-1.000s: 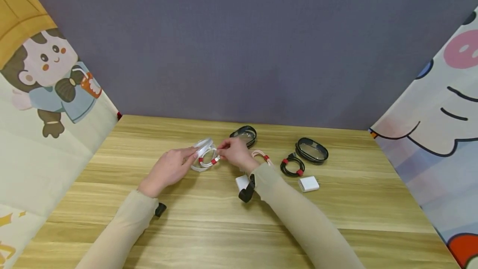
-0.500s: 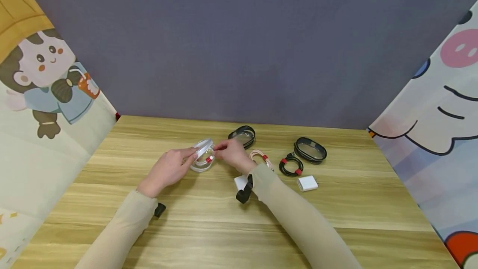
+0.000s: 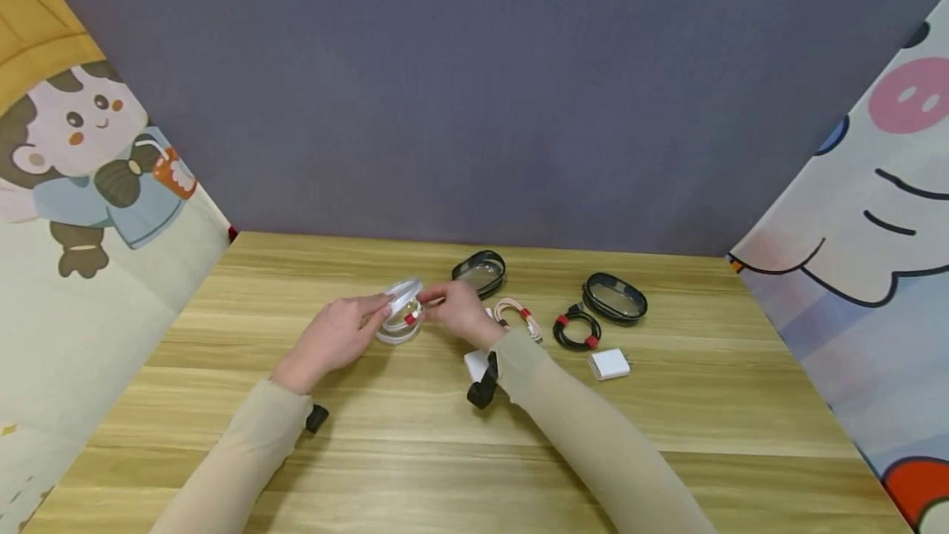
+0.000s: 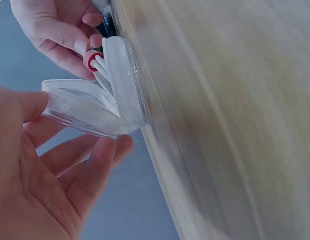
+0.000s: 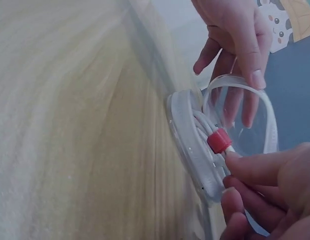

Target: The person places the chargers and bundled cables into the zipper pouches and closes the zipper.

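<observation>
Beige-sleeved arms (image 3: 589, 423) converge over a wood-grain table (image 3: 415, 464). The left hand (image 3: 326, 340) pinches the raised lid (image 5: 271, 122) of a clear, white-rimmed round case (image 5: 182, 120) resting there; the right hand (image 3: 461, 311) pinches a red-banded white coiled cable (image 5: 205, 121), partly inside, between thumb and fingers.
</observation>
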Available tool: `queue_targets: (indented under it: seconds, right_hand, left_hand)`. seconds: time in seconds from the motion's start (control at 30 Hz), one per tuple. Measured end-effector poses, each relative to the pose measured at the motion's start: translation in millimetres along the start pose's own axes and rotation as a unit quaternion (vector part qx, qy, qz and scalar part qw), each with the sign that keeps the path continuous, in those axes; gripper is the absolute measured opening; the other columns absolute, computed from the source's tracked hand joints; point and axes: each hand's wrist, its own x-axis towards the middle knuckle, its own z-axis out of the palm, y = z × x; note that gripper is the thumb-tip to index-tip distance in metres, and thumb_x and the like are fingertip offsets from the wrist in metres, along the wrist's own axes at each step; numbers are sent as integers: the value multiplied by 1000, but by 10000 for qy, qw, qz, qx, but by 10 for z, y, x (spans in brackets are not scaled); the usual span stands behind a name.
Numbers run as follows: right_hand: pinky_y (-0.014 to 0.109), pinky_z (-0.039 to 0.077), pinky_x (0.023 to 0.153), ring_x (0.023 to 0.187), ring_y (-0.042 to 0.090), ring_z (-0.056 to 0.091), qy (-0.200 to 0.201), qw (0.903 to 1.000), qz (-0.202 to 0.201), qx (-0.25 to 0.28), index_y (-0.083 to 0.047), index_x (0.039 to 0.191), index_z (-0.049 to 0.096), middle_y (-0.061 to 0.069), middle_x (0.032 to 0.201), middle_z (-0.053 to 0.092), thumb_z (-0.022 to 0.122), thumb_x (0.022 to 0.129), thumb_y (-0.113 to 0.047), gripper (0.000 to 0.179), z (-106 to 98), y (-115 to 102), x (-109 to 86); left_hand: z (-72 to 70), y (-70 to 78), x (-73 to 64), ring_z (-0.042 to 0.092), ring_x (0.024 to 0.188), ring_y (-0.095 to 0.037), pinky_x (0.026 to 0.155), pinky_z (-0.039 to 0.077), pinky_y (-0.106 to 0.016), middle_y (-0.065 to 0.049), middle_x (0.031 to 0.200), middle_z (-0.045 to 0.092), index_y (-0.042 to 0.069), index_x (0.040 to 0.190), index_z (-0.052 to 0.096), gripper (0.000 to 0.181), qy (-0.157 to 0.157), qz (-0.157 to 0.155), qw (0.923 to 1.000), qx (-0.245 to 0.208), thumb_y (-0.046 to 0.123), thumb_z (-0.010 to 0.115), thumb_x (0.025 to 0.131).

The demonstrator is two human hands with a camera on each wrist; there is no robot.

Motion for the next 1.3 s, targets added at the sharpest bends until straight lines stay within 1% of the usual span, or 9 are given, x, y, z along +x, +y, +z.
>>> queue_targets:
  seconds: [0.13,0.2,0.43,0.63,0.73,0.9,1.07,1.17,1.3]
  right_hand:
    - [31,54,85,94,19,69,136,9992,-2,-380,-12,105,78,4,108,74,83,80,-10,26,28,16,26]
    - [33,53,89,97,19,68,180,9986,57,-486,-12,102,79,1,105,75,83,79,-10,23,39,18,34]
    - [34,50,90,94,18,66,379,9953,51,-886,-14,92,79,-4,93,75,84,77,-10,17,82,19,36]
    - [32,50,89,97,17,67,443,9850,-143,-1664,-20,89,81,-8,94,75,81,82,-18,7,111,28,50]
    - [31,50,90,98,16,67,398,9825,-226,-1807,-20,91,81,-8,96,75,79,84,-19,7,109,37,45]
    - [34,51,92,102,20,67,325,9898,-334,-1346,-16,98,81,-2,104,75,79,85,-16,14,56,47,14]
    - [31,55,79,93,16,68,242,9972,-284,-648,-14,108,79,3,109,74,78,86,-14,22,-30,73,-26]
    - [26,55,73,87,12,67,222,9988,-246,-359,-15,111,78,1,106,74,79,86,-15,24,-83,96,-54]
    - [27,55,76,90,13,67,231,9994,-245,38,-12,112,77,1,105,74,79,86,-13,26,-165,98,-117]
  left_hand:
    - [5,-9,-3,49,58,-13,55,43,-33,-14,123,68,13,135,64,40,23,73,10000,19,35,51,104]
    - [5,-11,-7,53,65,-15,60,45,-34,-14,126,66,13,135,64,39,37,106,9999,37,34,52,104]
    - [13,-32,-12,56,73,-17,67,46,-36,-13,127,66,12,134,65,38,91,190,9998,64,32,53,104]
    - [28,-57,-5,65,96,-23,81,52,-46,-12,130,64,13,134,65,39,138,244,9996,47,34,52,104]
    - [34,-66,-4,65,103,-25,84,53,-49,-13,130,64,12,134,64,39,142,246,9996,57,34,52,104]
    - [43,-77,-7,63,91,-21,76,50,-43,-13,131,64,12,134,64,40,92,204,9997,74,34,52,104]
    - [49,-78,-4,57,80,-19,70,45,-38,-12,132,63,12,135,64,41,26,137,9999,47,36,51,104]
    - [52,-81,-1,59,84,-20,72,46,-39,-12,132,63,13,136,63,42,12,126,9999,36,37,51,104]
    - [59,-83,5,64,101,-24,81,50,-45,-12,133,62,13,136,63,42,20,132,9999,43,37,51,105]
